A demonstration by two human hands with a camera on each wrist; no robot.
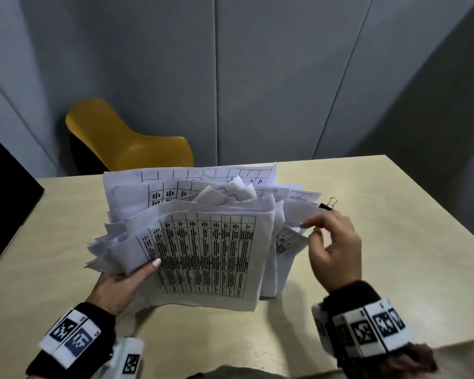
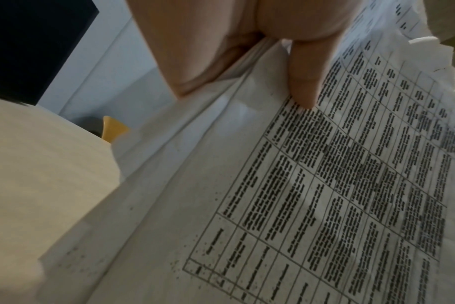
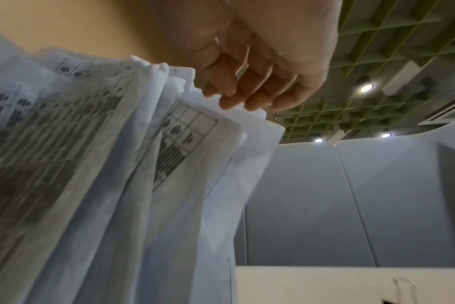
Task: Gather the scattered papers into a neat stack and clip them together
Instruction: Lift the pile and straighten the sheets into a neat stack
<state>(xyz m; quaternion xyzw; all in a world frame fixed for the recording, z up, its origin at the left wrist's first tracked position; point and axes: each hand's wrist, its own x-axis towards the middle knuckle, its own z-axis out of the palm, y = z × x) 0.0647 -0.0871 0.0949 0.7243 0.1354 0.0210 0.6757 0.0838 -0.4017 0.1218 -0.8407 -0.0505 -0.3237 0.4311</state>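
The fingers (image 3: 229, 90) of the right hand (image 1: 333, 250) are loosely curled and slightly apart, their tips touching the upper right corners of the papers (image 1: 203, 253) without plainly pinching any sheet. The thumb (image 2: 305, 82) of the left hand (image 1: 123, 283) lies flat across the printed front sheet while the other fingers go behind, so that hand grips the bundle at its left edge.

The papers stand nearly upright on their lower edge on the table (image 1: 394, 242), fanned and uneven, with corners sticking out on the left and the back sheets rising higher than the front ones. The front sheet carries a dense printed grid.

A black binder clip (image 1: 328, 204) with wire handles lies on the table just beyond the right hand, apart from the papers. Both wrists wear dark bands with black-and-white marker blocks. A yellow chair (image 1: 126, 138) stands behind the table's far edge, against grey wall panels.
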